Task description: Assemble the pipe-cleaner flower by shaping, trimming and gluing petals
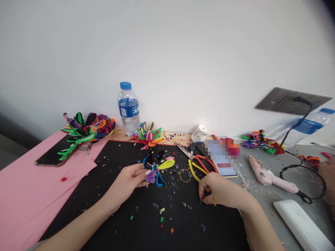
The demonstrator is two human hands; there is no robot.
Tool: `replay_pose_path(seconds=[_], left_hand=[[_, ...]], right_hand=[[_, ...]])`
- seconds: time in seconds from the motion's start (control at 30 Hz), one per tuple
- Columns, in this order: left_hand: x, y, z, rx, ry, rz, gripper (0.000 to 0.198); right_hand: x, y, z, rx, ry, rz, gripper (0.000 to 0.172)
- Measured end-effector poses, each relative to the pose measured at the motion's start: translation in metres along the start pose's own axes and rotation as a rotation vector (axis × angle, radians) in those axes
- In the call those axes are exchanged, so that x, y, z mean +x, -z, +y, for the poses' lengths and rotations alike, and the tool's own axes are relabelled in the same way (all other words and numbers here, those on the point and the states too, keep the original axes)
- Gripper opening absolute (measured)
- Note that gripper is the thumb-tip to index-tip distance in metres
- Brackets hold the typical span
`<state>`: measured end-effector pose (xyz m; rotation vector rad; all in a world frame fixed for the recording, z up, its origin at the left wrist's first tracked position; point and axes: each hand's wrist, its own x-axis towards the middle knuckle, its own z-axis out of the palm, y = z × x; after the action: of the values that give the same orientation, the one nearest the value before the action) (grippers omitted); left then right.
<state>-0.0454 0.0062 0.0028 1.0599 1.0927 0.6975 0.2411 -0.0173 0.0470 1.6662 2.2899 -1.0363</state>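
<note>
Between the thumb and fingers of my left hand [129, 177] is a pipe-cleaner flower [155, 167], with blue, black, yellow and purple looped petals around a beaded-looking centre. My right hand [220, 190] is closed in a pinch low over the black mat [115, 226]. Whatever its fingertips hold is too small and dark to name. Just beyond that hand lie yellow-handled pliers [194, 170] and red-handled scissors [185, 151], the scissors' blades pointing up and left. A thin gold-coloured ring [185, 175] rests on the mat between my hands, among scattered bits of fuzz.
Bundles of looped pipe cleaners [91, 127] lie over a dark phone [56, 151] on pink paper [34, 195]. A water bottle [128, 111] stands at the wall. Rightward are a glue gun [272, 179] with its cord, a white case [300, 223] and another person's hand [327, 177].
</note>
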Motion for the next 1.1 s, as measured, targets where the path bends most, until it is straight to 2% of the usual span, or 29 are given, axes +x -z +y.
replay_pose_path(seconds=[0.37, 0.6, 0.9, 1.1], left_hand=[[-0.001, -0.001, 0.000, -0.017, 0.014, -0.026, 0.030], [-0.001, -0.004, -0.004, -0.012, 0.029, -0.053, 0.028], [-0.003, -0.013, -0.008, -0.001, 0.042, -0.145, 0.028], [-0.003, -0.017, -0.006, -0.011, 0.060, -0.170, 0.027]], right_hand=[[0.001, 0.000, 0.000, 0.059, 0.003, -0.048, 0.016], [0.001, 0.000, -0.003, 0.211, 0.107, -0.002, 0.012], [0.004, -0.004, -0.022, 0.358, 0.199, 0.335, 0.010], [0.017, -0.019, -0.036, 0.262, 0.298, 0.527, 0.012]])
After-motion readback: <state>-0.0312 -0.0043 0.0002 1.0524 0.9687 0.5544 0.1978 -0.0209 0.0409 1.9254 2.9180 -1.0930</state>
